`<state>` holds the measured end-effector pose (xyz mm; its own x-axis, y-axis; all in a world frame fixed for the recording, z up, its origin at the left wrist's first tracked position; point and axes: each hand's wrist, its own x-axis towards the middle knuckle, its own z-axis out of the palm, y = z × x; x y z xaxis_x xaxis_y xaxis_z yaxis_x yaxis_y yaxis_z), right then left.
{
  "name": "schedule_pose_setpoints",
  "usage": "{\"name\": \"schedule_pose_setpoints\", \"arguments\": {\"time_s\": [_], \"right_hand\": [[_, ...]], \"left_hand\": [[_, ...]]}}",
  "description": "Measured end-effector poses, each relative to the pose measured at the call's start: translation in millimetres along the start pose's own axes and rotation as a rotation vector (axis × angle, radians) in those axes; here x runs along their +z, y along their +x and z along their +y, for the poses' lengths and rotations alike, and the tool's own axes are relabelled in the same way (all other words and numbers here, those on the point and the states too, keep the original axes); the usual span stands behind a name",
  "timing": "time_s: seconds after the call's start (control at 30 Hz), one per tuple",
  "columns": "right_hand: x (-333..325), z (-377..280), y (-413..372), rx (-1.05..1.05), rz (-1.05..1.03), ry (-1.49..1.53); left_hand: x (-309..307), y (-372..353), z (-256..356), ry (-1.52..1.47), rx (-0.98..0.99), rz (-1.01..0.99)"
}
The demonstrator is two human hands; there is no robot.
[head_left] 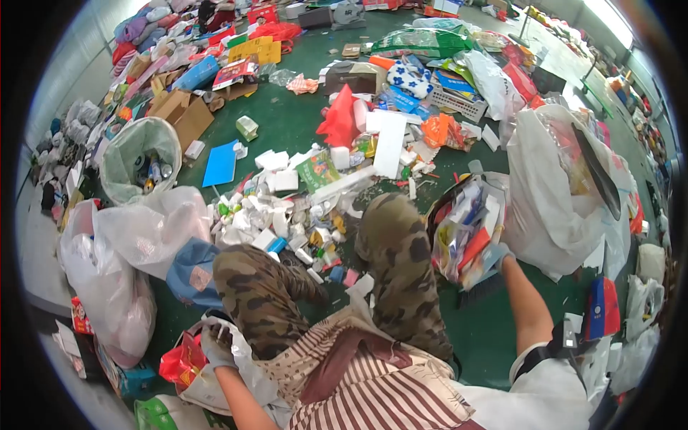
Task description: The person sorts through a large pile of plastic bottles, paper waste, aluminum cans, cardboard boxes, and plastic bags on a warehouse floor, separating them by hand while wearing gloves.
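At the lower left, my left hand (pixel 217 345), in a grey glove, rests at the mouth of a white bag (pixel 247 369) beside a red plastic bag (pixel 185 362); its fingers are too dark and small to read. My right hand (pixel 494 259), in a light grey glove, is at the right edge of an open bag (pixel 469 222) full of packaging scraps, right of my knee. Its fingers are partly hidden among the scraps. Between and beyond my knees lies a pile of small white boxes and plastic pieces (pixel 272 215).
A lined bin (pixel 141 159) with batteries or bottles stands left, near a cardboard box (pixel 180 118) and a blue sheet (pixel 221 163). Large white sacks (pixel 552 186) stand right. Behind are a red piece (pixel 340 118), a grey crate (pixel 459 104) and heaps of mixed waste.
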<state>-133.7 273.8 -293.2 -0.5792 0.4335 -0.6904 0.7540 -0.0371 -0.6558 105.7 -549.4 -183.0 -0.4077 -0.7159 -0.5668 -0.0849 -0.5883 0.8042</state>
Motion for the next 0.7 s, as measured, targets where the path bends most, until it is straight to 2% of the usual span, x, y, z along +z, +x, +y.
{"name": "schedule_pose_setpoints", "arguments": {"time_s": [0.07,0.1,0.17,0.2,0.23,0.27,0.3,0.33,0.37,0.4,0.43,0.47,0.53,0.57,0.63,0.7], "right_hand": [[-1.7,5.8,-20.6,0.037,-0.008,0.104],[-2.9,0.1,-32.5,0.013,-0.007,0.084],[-10.2,-27.4,-74.5,-0.194,0.040,-0.185],[-10.8,-44.2,-88.1,-0.403,0.070,-0.465],[-10.4,-62.9,-104.1,-0.326,0.189,-0.404],[-3.4,-77.8,-108.6,-0.250,0.304,-0.342],[-9.9,-89.3,-89.2,-0.512,0.433,-0.444],[-14.9,-101.6,-70.0,-0.777,0.557,-0.540],[8.2,-132.5,-81.9,-0.784,0.544,-0.553],[46.5,-185.5,-123.0,-0.785,0.417,-0.469],[86.3,-223.9,-142.9,-0.782,0.291,-0.388],[127.9,-246.6,-144.5,-0.868,0.120,-0.340],[231.4,-291.4,-168.4,-0.658,-0.271,-0.324],[284.0,-301.5,-169.5,-0.574,-0.447,-0.358],[385.7,-294.0,-134.3,-0.524,-0.653,-0.535],[484.0,-268.9,-86.0,-0.478,-0.628,-0.801]], "left_hand": [[3.3,18.8,-6.8,0.038,-0.131,0.014],[21.8,13.7,-6.6,0.051,-0.110,0.050],[59.1,10.3,-0.5,0.073,-0.061,-0.036],[65.1,24.1,-5.8,0.095,-0.062,-0.065],[70.1,44.8,-17.2,0.149,-0.031,-0.123],[65.2,78.3,-36.0,0.243,0.085,-0.230],[70.8,103.2,-52.1,0.318,0.167,-0.300],[89.3,108.1,-53.7,0.314,0.150,-0.305],[108.8,111.8,-54.6,0.311,0.132,-0.310],[168.7,72.5,-28.1,0.256,-0.087,-0.232],[200.4,68.4,-30.1,0.282,-0.121,-0.217],[225.7,72.1,-35.3,0.306,-0.154,-0.203],[263.1,102.9,-59.6,0.317,-0.198,-0.360],[276.2,127.7,-84.2,0.248,-0.298,-0.459],[312.0,145.2,-115.8,0.258,-0.386,-0.536],[350.5,139.1,-135.2,0.348,-0.434,-0.555]]}}
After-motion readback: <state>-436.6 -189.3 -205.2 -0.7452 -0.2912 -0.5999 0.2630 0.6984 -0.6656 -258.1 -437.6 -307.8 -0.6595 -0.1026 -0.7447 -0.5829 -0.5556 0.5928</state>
